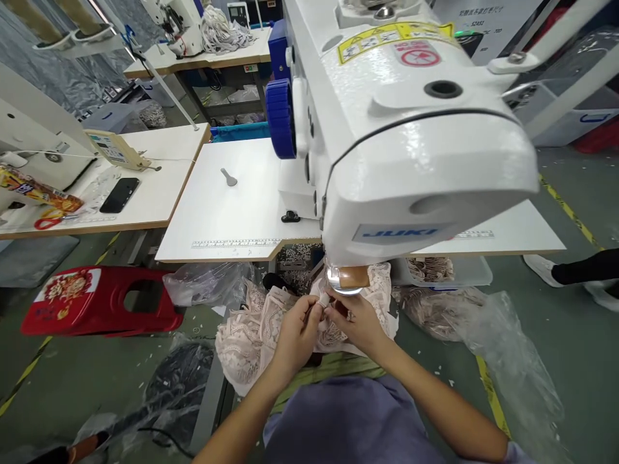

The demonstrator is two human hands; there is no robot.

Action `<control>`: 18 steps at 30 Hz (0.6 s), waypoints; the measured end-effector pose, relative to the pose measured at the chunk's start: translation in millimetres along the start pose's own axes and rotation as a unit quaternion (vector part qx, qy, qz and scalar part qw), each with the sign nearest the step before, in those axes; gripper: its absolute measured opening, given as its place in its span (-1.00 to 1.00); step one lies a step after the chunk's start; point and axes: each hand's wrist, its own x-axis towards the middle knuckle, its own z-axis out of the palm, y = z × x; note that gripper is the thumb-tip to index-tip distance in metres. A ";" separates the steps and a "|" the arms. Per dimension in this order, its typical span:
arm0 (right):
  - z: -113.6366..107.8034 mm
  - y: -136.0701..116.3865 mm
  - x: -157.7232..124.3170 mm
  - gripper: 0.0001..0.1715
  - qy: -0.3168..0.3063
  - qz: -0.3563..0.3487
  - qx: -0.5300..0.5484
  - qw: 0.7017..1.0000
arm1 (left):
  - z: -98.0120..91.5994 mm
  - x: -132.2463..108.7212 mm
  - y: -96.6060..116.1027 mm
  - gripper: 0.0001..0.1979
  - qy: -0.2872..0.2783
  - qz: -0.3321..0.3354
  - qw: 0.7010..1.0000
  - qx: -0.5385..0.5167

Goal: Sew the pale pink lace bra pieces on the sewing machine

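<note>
Pale pink lace bras (242, 351) lie bunched below the head of a white sewing machine (425, 174). My left hand (298, 325) is closed, pinching a small light strap end (324, 299) between thumb and fingers. Close beside it, my right hand (358, 322) is also closed, its fingertips at the same light piece. Both hands are just under the machine's needle area, where a clear and amber guard (348, 278) hangs. The needle itself is hidden from here. More lace spreads on both sides of the hands.
The white machine table (227, 206) carries a ruler strip and a small grey tool (229, 178). On the left stand a red stool (101, 299) and a table with a phone (120, 195) and scissors (48, 220). To the right is a clear bin (476, 272) with pink pieces.
</note>
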 end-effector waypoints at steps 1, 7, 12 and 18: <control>0.4 -1.3 2.4 -0.68 0.005 0.004 0.003 1.000 | 0.4 -0.5 1.4 -0.65 -0.006 0.003 1.000 -0.002; 10.5 -3.0 -4.2 -0.78 0.058 0.011 0.000 0.998 | 10.4 8.7 4.4 -0.64 -0.021 0.018 0.998 0.053; -20.6 13.0 2.6 -0.81 -0.022 -0.045 -0.123 0.991 | 18.5 22.1 3.2 -0.49 0.023 0.020 0.995 0.093; -169.5 57.7 87.3 -0.55 0.125 0.044 -0.254 0.958 | 13.6 14.9 -11.7 -0.34 0.010 0.060 0.989 0.135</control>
